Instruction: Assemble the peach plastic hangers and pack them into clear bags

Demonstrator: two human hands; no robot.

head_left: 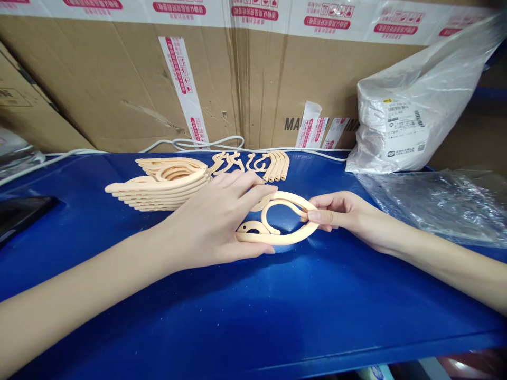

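Note:
Above the front half of the blue table, both hands hold a beige plastic folding hanger (295, 240), its curved arms folded into a loop around a rounded hook. My left hand (225, 216) is wrapped over its left end, thumb along the lower edge, and hides part of it. The thumb and fingers of my right hand (332, 211) pinch the loop's right tip. Behind my left hand lies a stack of matching beige hanger pieces (158, 184), partly covered by that hand. Farther back are several loose beige hooks (257, 162) and a row of short curved arms (278, 166).
A large cardboard box (138, 79) stands along the back, with a white cable (214, 143) before it. At right are a white plastic bag (396, 116) with a label and clear plastic bags (428, 206). A dark flat device (24, 214) lies at left on the blue table (237, 316).

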